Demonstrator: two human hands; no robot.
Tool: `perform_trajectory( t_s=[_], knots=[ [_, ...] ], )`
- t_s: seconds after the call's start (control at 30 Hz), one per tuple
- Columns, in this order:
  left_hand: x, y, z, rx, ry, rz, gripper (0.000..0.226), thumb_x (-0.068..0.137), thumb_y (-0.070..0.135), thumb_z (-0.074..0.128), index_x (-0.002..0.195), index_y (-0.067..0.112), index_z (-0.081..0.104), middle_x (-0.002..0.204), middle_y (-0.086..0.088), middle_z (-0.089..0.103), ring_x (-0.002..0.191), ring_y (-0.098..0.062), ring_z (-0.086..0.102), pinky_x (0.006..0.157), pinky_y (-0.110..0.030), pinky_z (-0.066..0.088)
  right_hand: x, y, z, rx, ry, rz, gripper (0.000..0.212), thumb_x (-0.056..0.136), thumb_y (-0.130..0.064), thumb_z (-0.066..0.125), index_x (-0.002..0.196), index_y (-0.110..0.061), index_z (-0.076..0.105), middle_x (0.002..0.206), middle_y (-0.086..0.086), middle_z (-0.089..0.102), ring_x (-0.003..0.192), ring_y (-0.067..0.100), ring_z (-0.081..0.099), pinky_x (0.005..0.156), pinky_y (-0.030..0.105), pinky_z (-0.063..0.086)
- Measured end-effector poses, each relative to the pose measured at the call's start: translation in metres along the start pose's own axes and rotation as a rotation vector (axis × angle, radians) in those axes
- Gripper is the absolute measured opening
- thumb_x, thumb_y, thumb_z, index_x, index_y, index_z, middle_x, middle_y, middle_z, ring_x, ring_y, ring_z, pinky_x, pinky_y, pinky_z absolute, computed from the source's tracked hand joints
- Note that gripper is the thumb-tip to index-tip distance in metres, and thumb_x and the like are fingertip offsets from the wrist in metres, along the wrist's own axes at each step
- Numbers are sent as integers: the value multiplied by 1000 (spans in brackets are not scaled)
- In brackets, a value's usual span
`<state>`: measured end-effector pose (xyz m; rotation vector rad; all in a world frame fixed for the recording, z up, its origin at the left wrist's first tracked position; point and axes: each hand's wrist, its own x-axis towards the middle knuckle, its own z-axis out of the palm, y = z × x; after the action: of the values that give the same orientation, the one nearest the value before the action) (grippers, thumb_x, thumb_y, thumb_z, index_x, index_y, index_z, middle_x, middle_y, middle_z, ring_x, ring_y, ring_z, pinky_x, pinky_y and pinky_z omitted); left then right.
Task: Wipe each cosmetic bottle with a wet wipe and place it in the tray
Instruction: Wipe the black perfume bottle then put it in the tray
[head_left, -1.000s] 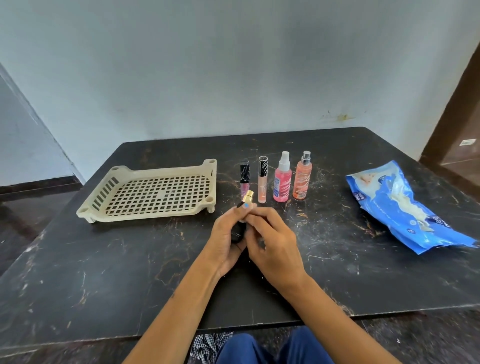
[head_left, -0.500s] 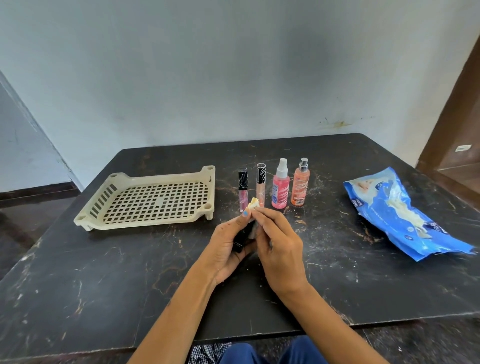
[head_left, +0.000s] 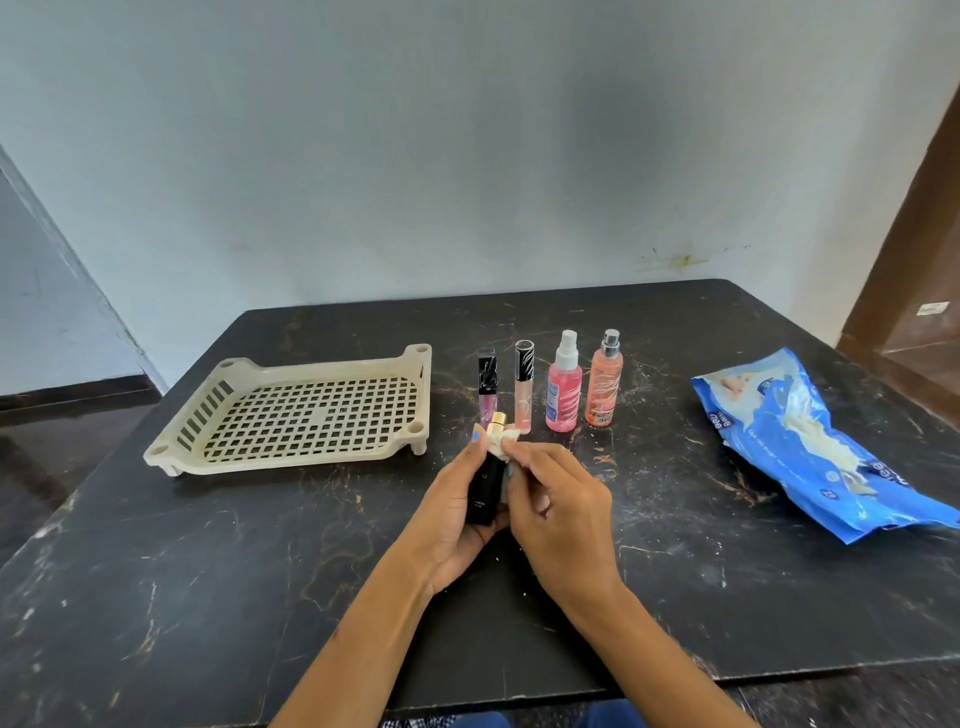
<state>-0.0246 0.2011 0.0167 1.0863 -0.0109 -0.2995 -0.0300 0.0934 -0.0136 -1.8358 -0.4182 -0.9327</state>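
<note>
1. Since the earlier frame, more of the black bottle showed, with the wipe bunched at its gold cap.
2. I saw the left hand gripping the bottle upright above the table.
3. My view had the right hand pinching the wipe against the cap.
4. Four bottles stood in a row beside the tray, with the blue wipe pack well to the right.

A plain room in a home, by the look of it: a dark marble-patterned table pushed against a bare, scuffed pale-blue wall, a brown wooden door frame at the right, and a dark polished floor at the left.
</note>
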Motion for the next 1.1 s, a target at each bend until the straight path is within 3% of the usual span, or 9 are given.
perform_trajectory(
  t_s=[0.13,0.2,0.27,0.37,0.43,0.63,0.8,0.93,1.1],
  knots=[
    [3,3,-4,-99,66,-78,48,87,47,43,106,12,69,118,-16,66,113,-26,60,100,-40,43,-6,-1,0,-5,-77,-149,17,81,-9,60,90,-4,73,87,2,68,77,9,64,70,16,54],
    [4,3,-7,-114,47,-111,54,85,49,43,105,8,72,124,-15,62,119,-25,56,104,-38,39,-6,-2,2,-21,-73,-196,14,79,-5,62,87,-2,73,86,4,68,76,11,65,70,18,54],
    [3,3,-7,-87,4,-90,50,86,45,45,104,6,72,115,-12,67,108,-20,63,94,-32,47,-5,-1,3,-12,-34,-176,16,82,-6,60,91,-1,74,90,4,69,81,9,64,74,16,54],
    [3,2,-6,-68,-40,-61,34,82,33,51,95,8,70,85,-8,70,72,-15,68,67,-26,55,-2,1,-1,27,33,-52,18,86,-7,60,98,-4,73,96,-3,65,87,0,60,75,12,51],
    [2,2,-7,-49,-68,-66,32,87,30,48,99,7,65,79,-8,67,67,-14,65,65,-29,55,0,3,-4,43,76,29,19,86,-3,62,102,-5,72,98,-6,63,89,-1,60,75,13,52],
    [4,-2,-7,-49,-35,-75,35,94,29,42,91,11,71,85,-8,70,77,-17,67,72,-29,54,2,1,-3,20,71,36,20,85,-2,61,100,-4,74,95,2,69,86,4,63,76,12,51],
    [9,-2,-9,-154,79,-77,42,99,38,29,108,12,60,111,-16,67,102,-25,64,89,-36,48,-4,-5,2,25,-85,-198,16,78,-3,60,86,-3,74,84,6,68,76,17,66,69,27,57],
    [15,-3,-13,-299,94,-41,46,100,37,25,102,4,57,97,-17,71,92,-26,70,81,-36,56,-9,-7,0,35,-214,-317,12,72,0,62,78,-2,72,77,6,65,68,21,63,61,33,55],
    [9,-1,-13,-186,89,-114,46,98,38,32,116,6,60,118,-14,64,105,-23,62,89,-32,48,-3,1,6,-54,-65,-130,23,85,-8,54,92,0,74,89,8,68,82,23,68,70,35,57]
  ],
)
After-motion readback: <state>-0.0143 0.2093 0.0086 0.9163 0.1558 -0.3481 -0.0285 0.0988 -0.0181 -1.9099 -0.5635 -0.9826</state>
